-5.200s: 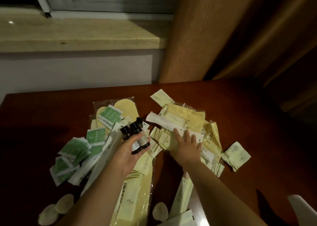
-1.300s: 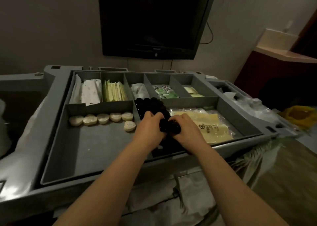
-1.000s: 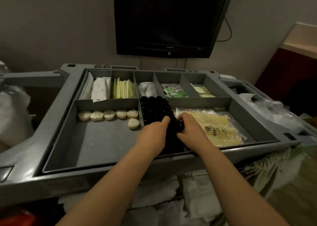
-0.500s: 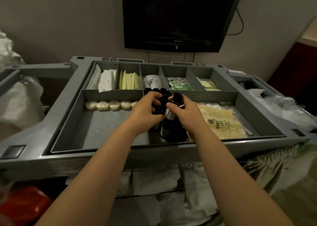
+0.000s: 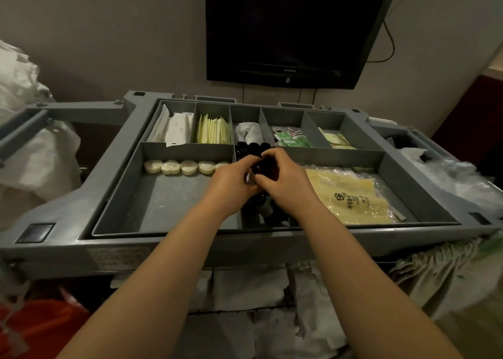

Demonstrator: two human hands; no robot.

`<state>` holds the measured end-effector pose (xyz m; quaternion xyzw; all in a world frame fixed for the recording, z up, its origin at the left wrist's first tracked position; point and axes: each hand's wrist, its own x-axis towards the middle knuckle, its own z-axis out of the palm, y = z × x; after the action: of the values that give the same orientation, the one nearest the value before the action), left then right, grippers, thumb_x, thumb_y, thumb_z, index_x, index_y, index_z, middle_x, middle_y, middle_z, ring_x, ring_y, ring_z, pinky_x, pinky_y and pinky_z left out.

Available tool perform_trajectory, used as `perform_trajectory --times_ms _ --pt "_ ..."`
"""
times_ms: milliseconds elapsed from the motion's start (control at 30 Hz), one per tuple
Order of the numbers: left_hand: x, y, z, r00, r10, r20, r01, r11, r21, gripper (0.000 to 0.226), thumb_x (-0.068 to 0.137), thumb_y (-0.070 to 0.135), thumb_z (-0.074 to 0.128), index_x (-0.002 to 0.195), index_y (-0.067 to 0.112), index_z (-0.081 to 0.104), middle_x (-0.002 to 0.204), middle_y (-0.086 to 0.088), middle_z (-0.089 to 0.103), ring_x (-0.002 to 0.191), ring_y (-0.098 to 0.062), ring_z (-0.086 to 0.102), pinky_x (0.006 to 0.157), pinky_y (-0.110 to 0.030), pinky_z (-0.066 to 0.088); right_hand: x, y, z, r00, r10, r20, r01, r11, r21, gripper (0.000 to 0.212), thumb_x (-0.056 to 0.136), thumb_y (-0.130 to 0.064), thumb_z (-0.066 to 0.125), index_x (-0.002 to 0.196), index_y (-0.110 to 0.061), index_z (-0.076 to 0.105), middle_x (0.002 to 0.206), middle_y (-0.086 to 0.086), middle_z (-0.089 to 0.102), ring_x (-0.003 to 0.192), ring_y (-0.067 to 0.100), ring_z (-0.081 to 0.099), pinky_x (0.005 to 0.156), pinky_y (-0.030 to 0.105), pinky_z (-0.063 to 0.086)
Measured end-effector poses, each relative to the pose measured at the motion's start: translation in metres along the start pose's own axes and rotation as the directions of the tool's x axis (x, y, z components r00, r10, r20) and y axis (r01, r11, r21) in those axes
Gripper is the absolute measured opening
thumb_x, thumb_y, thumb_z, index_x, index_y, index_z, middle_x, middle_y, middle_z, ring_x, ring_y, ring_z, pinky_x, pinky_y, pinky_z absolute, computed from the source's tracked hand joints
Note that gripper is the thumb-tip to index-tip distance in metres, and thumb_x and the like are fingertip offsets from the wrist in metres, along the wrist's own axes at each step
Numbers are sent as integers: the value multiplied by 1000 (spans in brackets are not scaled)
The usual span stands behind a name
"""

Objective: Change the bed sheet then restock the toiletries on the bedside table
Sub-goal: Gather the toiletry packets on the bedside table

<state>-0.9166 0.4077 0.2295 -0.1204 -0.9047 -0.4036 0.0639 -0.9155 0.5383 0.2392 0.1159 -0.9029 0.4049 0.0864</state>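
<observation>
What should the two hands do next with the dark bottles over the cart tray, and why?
Probably lift the small dark bottles straight up, clear of the middle compartment. Both the left hand and the right hand already curl around them above the other bottles in the grey cart tray, so the grip seems made.

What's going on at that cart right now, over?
Left hand, right hand both gripping small dark bottles over cart tray. Nothing in the way.
</observation>
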Motion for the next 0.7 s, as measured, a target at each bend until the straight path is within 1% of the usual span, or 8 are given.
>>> perform_trajectory --times_ms 67,133,233,300,367,500,600,700 --pt "3 -1 2 999 -10 -35 9 1000 -15 50 89 24 63 136 27 45 95 7 50 87 -10 49 71 -23 39 -3 6 -6 999 30 9 -31 999 31 49 89 -12 59 134 -18 41 115 1 57 100 13 54 78 18 46" --pt "7 -4 3 998 -24 -61 22 999 -38 50 87 26 65 134 25 47 91 6 53 83 -11 51 64 -21 39 -6 14 -9 998 60 5 -60 998 -23 50 86 -8 59 132 -18 42 112 0 57 95 12 53 82 26 48" --pt "10 -2 8 997 -62 -45 58 995 -82 55 86 27 66 137 24 44 95 3 55 87 -12 52 69 -24 41 -7 23 -3 995 80 57 -60 953 -298 52 82 -19 64 130 -19 43 119 2 51 112 21 45 95 37 43" --pt "13 1 12 998 -65 -24 62 992 -109 54 86 29 67 135 22 45 99 2 57 90 -13 53 71 -25 41 -7 24 5 994 82 65 -41 874 -485 52 84 -32 64 130 -19 42 126 4 43 117 24 38 97 37 36" --pt "13 3 14 999 -53 -11 51 991 -124 51 84 28 68 130 20 49 105 2 59 94 -13 55 73 -26 43 -7 24 8 997 71 38 -36 814 -580 50 86 -37 61 129 -20 41 128 6 38 119 25 35 97 36 33" --pt "10 -2 9 996 -55 -70 41 981 -190 42 82 19 70 121 19 54 111 4 59 98 -11 55 81 -28 46 -9 28 4 997 71 -26 -72 798 -599 54 85 -33 63 132 -22 38 138 5 28 128 26 28 104 39 28" --pt "4 -9 6 997 -38 -66 29 992 -124 48 83 16 70 124 24 48 101 7 56 87 -8 54 69 -20 44 -11 32 3 991 131 33 -85 795 -601 73 83 -36 65 143 -24 26 149 4 18 135 28 22 109 45 24" --pt "-2 -14 15 1000 -1 21 2 998 -56 48 83 12 68 122 27 45 106 2 59 93 -15 60 77 -31 55 -10 37 2 969 219 118 -111 805 -583 89 82 -40 65 149 -27 8 155 2 8 139 29 17 110 48 21"
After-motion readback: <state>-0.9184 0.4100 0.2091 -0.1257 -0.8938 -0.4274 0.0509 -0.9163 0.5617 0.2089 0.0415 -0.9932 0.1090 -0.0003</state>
